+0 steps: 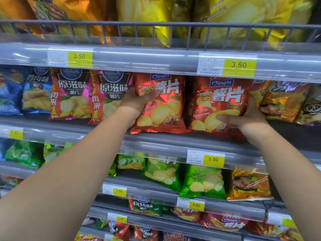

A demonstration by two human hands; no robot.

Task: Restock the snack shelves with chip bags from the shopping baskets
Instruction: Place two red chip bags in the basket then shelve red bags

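Two red potato chip bags stand side by side on the middle shelf (173, 136). My left hand (137, 101) grips the left edge of the left red bag (163, 108), thumb across its front. My right hand (246, 119) holds the right red bag (217, 101) at its lower right corner, thumb on the front, fingers behind its right edge. Both bags are upright and rest on the shelf. No shopping basket is in view.
Pink-and-black bags (107, 96) stand left of my left hand, blue bags (36, 91) further left. Orange and purple bags (281, 101) sit right of my right hand. Yellow bags (147, 14) fill the wire-railed shelf above; green bags (201, 181) and more red bags fill the shelves below.
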